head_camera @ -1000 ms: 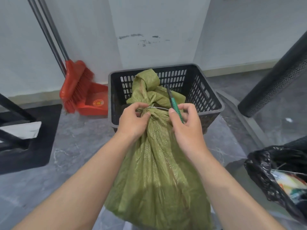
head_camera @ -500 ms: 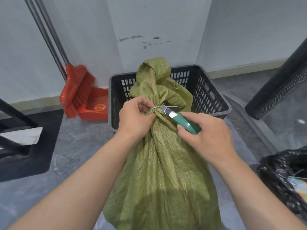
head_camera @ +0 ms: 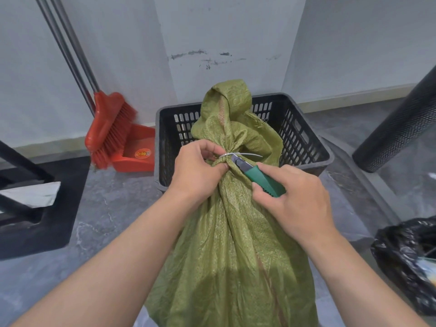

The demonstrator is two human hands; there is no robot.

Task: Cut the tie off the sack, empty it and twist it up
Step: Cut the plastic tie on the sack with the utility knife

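Note:
A full green woven sack stands upright on the floor in front of me. A white zip tie cinches its neck, its loose tail pointing right. My left hand is closed around the neck just left of the tie. My right hand holds a green-handled utility knife, and the blade tip rests against the tie at the neck. The sack's gathered top flops upward above the tie.
A black slotted plastic crate sits right behind the sack. A red broom and red dustpan lean at the wall on the left. A black bin bag lies at the right, a black mesh post above it.
One second ago both hands were at the neck with the knife held upright. My right hand has since drawn back and lowered, laying the blade tip against the tie. The sack top now stands taller.

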